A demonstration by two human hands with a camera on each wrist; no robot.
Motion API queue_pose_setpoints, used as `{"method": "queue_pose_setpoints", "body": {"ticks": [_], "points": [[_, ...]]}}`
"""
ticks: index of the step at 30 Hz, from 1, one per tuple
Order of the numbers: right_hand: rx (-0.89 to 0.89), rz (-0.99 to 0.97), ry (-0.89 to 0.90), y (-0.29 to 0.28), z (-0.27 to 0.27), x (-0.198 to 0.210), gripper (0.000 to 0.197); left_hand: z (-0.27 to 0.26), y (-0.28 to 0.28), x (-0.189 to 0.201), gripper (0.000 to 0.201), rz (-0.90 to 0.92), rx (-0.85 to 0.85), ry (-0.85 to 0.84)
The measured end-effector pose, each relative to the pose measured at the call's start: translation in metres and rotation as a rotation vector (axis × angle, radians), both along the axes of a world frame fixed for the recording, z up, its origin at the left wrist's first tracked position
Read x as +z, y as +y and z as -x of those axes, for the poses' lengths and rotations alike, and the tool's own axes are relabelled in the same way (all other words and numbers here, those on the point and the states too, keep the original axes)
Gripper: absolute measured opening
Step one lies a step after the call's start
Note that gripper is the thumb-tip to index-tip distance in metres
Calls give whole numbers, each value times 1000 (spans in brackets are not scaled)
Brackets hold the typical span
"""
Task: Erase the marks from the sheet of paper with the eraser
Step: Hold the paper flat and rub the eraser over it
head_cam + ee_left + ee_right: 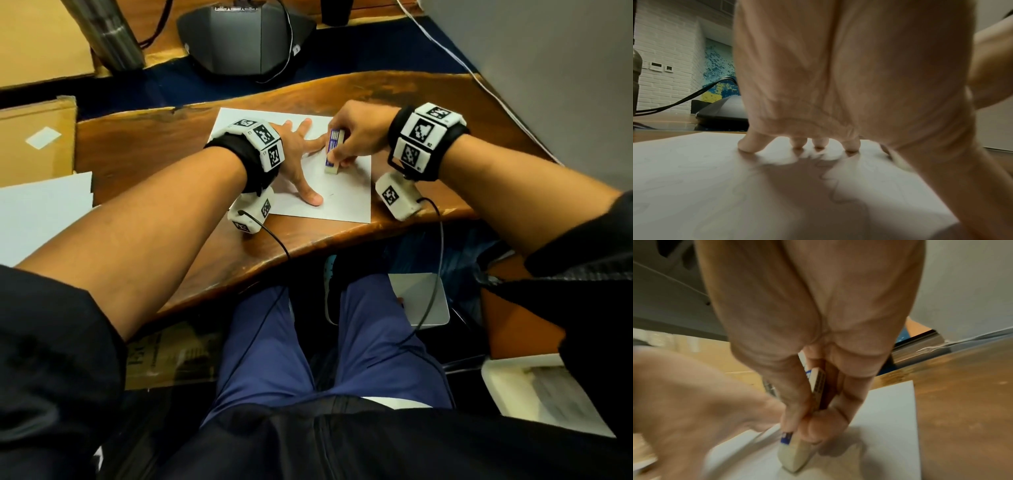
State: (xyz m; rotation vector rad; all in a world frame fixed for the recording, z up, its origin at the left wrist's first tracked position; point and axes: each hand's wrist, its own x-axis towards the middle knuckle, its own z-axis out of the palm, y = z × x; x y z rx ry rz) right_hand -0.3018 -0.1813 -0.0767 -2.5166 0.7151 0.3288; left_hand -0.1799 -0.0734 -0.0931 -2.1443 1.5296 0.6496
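A white sheet of paper (346, 202) lies on the wooden desk (144, 150). My left hand (298, 161) is spread flat on it, fingertips (748, 146) pressing the sheet down. A faint wavy pencil mark (830, 183) shows on the paper (694, 186) under the palm. My right hand (356, 137) grips a white eraser (333, 150) in a purple sleeve, thumb and fingers pinching its sides. The eraser (795, 456) stands on end, its bare tip touching the paper (890, 426) just right of the left hand.
A grey monitor base (245, 37) with cables stands behind the desk, a metal bottle (109, 34) to its left. Cardboard (34, 137) and white sheets (44, 212) lie at the left. The desk's front edge (308, 253) curves just before my legs. A grey wall (548, 68) rises at right.
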Motion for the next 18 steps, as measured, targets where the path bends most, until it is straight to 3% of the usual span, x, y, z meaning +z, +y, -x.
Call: {"method": "queue_pose_setpoints", "body": {"ticks": [3, 8, 13, 18], "points": [[70, -48, 35, 10, 8, -4, 21, 0, 0, 0, 140, -1, 0, -3], [-41, 25, -33, -2, -1, 4, 28, 2, 0, 1, 141, -5, 7, -6], [101, -1, 56, 15, 10, -2, 21, 2, 1, 2, 140, 7, -14, -27], [-48, 14, -46, -2, 5, -3, 26, -6, 0, -2, 136, 51, 9, 37]]}}
